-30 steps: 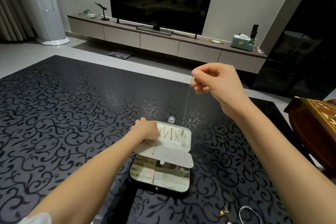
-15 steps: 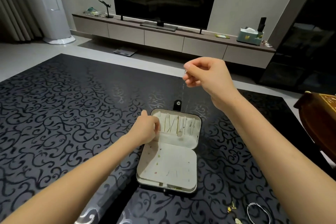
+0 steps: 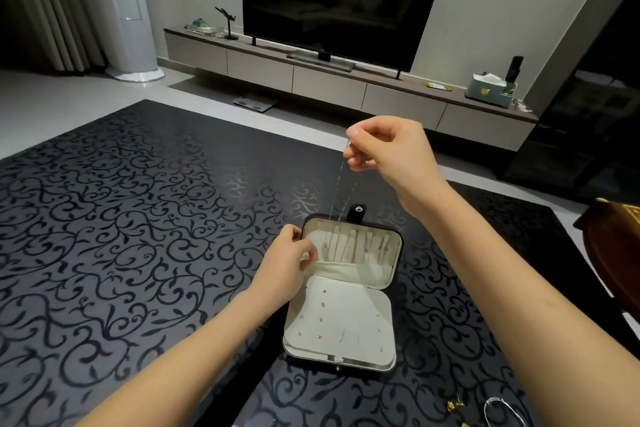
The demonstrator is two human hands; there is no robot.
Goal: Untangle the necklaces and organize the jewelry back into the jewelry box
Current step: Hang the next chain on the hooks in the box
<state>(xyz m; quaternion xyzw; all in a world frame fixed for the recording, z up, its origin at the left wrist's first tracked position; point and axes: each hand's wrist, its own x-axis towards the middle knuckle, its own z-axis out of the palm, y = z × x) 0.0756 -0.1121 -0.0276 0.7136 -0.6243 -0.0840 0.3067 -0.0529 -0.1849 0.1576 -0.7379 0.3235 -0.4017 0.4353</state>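
We judge the task to be well along but not finished. On the left, the left hand point(image 3: 287, 260) rests at the left edge of the open jewelry box point(image 3: 356, 305), which lies flat on the dark patterned table point(image 3: 104, 218). Its thumb is on the rim and its fingers point(image 3: 310, 255) are curled at the edge of the cloth pocket; we cannot tell whether they pull the pocket open or only steady the box. In the far half of the box several thin chains already hang in a row of holders, and in the near half small studs sit on the white panel, so much of the jewelry seems to be in its place. Over the far rim one necklace point(image 3: 336, 184) hangs as two fine strands, free of knots as far as we can see, with its lower end already inside the box near the holders. The right hand point(image 3: 388, 152) holds it high, thumb and forefinger pinching the top of the chain and the other fingers curled below. This necklace is not yet fastened. Far to the right, near the table edge, a small gold piece point(image 3: 455, 406) and a silver loop point(image 3: 498, 409) lie outside the box and wait to be put away.
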